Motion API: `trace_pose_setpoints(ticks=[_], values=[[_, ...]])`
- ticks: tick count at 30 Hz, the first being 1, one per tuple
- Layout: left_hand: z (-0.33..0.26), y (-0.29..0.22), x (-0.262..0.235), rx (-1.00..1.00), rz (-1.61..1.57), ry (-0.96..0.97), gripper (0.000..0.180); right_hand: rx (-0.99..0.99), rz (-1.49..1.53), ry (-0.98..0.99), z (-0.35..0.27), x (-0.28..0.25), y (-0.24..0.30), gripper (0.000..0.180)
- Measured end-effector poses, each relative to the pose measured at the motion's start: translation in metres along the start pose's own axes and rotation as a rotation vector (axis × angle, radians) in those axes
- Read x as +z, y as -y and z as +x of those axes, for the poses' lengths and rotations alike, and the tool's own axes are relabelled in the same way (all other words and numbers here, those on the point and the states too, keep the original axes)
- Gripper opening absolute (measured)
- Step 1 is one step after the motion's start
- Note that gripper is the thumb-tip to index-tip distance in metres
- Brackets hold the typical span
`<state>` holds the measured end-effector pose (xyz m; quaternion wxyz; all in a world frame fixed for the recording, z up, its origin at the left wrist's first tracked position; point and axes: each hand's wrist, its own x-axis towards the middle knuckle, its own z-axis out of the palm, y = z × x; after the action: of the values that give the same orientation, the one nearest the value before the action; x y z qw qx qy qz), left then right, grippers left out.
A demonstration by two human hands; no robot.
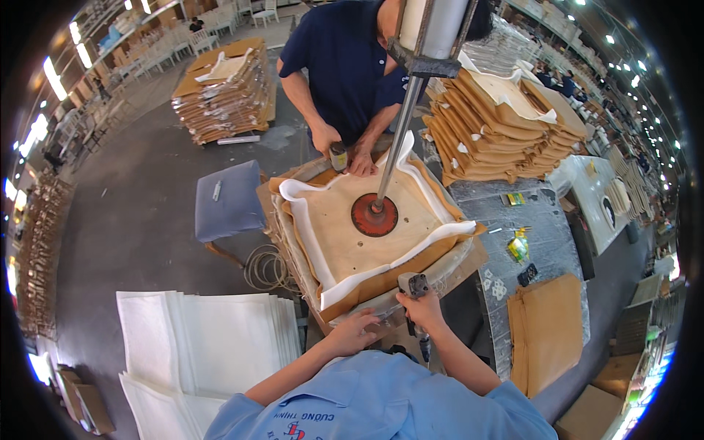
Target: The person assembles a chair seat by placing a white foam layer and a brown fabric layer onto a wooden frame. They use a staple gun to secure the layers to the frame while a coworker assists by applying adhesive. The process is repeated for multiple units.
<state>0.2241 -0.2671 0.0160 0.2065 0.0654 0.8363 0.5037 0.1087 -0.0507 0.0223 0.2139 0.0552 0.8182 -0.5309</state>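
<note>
A plywood seat panel (pixel 330 220) lies face up in front of me, with white padding (pixel 312 246) and tan leather-like covering (pixel 381 282) rising round its edges. On its middle presses a red round disc (pixel 375 215) at the end of a metal rod (pixel 396 147). My right hand (pixel 425 309) grips a staple gun (pixel 414 284) at the panel's near right edge. Just below the near edge is my left hand (pixel 352 334), fingers loosely bent and apart, with nothing visible in it. Across the panel, a co-worker holds another staple gun (pixel 338 156), the other hand on the far edge.
White padding sheets (pixel 213 334) are stacked at my left, near a blue cushioned stool (pixel 229 202). On a plastic-covered table (pixel 477 213) at right lie folded tan covers (pixel 546 330) and small packets. Tall stacks of tan pieces (pixel 499 125) stand behind.
</note>
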Motion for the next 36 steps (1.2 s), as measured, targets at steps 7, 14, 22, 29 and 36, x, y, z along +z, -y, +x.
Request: trace_pose_setpoints(ticks=[7,14,22,29,36], values=[[-0.004,0.004,0.036,0.008,0.286,-0.141,0.045,-0.180,-0.107,0.016,0.002,-0.005,-0.018,0.065],[-0.011,-0.001,0.054,-0.073,0.371,-0.195,0.040,-0.316,-0.171,0.008,-0.013,-0.009,-0.003,0.069],[-0.014,0.007,0.053,-0.028,0.380,-0.163,0.036,-0.324,-0.219,-0.002,-0.009,-0.010,-0.005,0.068],[-0.012,0.005,0.050,-0.023,0.422,-0.186,0.036,-0.187,-0.076,0.093,-0.002,-0.011,-0.012,0.072],[-0.020,0.004,0.049,-0.088,0.424,-0.215,0.034,-0.386,-0.234,0.051,-0.014,-0.002,-0.003,0.070]])
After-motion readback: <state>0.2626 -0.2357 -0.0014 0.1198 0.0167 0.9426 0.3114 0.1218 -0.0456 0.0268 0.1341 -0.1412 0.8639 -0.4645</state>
